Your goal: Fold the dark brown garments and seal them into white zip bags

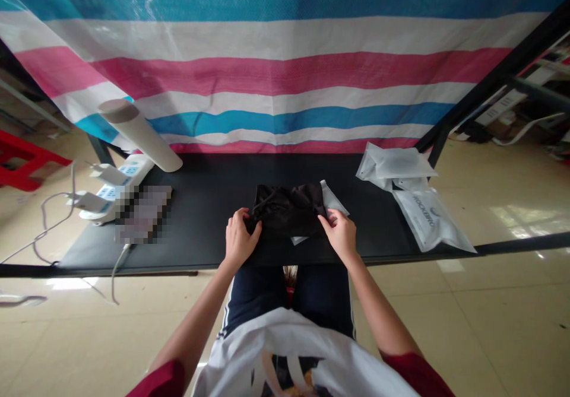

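"ROCKBRO", I can read that now, dark capitals on the flat, frosted-white plastic pouch (439, 231), well right of the right hand's fingers (326, 226); the fainter print beside it is too small.

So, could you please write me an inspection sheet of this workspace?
Surface: black tabletop, with items left, centre and right.
Job's things: bunched black fabric lying partly over a translucent plastic bag.
Clutter: white bottle, power strip with chargers, pixelated object, frosted pouches, one printed.
Hands: left hand and right hand touch the fabric's ends; grip unclear.
Cables: pale cable droops over the front edge; another hangs off the left.
Surroundings: striped tarpaulin behind, tiled floor.
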The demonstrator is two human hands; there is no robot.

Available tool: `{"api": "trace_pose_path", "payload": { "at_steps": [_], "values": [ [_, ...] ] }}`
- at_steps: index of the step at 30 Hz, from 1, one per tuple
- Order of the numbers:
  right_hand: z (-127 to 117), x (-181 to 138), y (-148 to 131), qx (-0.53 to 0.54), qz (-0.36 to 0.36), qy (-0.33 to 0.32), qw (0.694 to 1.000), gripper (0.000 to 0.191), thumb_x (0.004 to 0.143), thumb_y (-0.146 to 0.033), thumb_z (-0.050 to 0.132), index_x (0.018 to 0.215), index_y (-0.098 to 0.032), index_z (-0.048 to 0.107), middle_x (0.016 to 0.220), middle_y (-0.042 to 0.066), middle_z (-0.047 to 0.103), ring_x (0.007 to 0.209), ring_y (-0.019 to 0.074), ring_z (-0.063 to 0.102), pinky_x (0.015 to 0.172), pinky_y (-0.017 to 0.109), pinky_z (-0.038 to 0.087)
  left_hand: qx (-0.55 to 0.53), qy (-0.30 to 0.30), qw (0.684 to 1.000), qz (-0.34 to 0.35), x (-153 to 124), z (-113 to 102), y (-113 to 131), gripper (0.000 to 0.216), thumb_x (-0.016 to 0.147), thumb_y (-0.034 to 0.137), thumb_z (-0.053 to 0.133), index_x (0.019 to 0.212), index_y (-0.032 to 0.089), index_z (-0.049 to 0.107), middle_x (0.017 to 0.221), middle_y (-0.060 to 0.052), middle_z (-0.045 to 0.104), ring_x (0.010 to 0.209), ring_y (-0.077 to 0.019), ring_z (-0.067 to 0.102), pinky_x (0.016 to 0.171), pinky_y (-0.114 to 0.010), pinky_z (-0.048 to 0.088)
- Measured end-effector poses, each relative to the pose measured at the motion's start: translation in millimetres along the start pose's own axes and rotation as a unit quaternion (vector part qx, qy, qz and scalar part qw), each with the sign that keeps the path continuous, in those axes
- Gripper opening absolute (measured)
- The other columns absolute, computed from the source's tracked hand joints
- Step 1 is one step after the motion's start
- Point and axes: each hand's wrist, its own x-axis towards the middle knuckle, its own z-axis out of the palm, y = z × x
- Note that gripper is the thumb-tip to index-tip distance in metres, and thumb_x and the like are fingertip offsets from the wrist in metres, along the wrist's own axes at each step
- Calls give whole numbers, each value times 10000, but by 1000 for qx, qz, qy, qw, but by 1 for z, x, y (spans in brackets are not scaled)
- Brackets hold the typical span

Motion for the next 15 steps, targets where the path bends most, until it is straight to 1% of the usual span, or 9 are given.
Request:
{"api": "trace_pose_path", "payload": {
  "at_steps": [4,7,9,10,12,15],
  "values": [
    [0,3,-2,-12,-16,1,1000,400,944,-473,480,1137,-159,636,854,87,699,687,205,653,646,302,475,-25,8,1000,10,6,1,-3,391,875,393,570,1200,198,474,1046,-88,591,975,-264,573,865,-408,467],
    [0,5,-6,-40,-44,-4,998,330,969,-384,438,1113,-192,666,941,93,690,771,205,660,637,284,456,-32,2,997,73,12,-1,-2,215,913,343,525,1078,214,572,1046,-83,576,984,-242,558,892,-382,459],
    [-1,6,-8,-58,-50,-10,997,312,972,-345,434,1045,-210,707,975,88,689,780,195,659,629,275,440,-6,-17,994,109,15,-3,0,191,938,315,482,999,227,640,1020,-74,588,966,-238,545,889,-379,445],
    [-1,6,-9,-67,-46,-12,997,305,968,-333,446,1022,-215,721,972,82,691,771,189,658,625,272,433,10,-25,993,113,16,-4,1,212,944,313,473,982,232,666,1003,-70,597,947,-238,542,870,-378,441],
    [-2,6,-10,-82,-31,-14,996,284,954,-317,479,1012,-220,739,949,69,697,772,185,658,631,268,424,38,-34,994,96,17,-5,2,238,942,328,482,985,241,699,984,-65,615,919,-241,541,823,-373,435],
    [-2,5,-11,-91,-19,-18,995,268,939,-297,504,1031,-223,745,929,57,709,832,191,664,667,264,422,59,-44,995,69,16,-5,3,266,942,375,489,992,247,717,987,-62,632,914,-243,551,787,-369,424]
  ]
}}
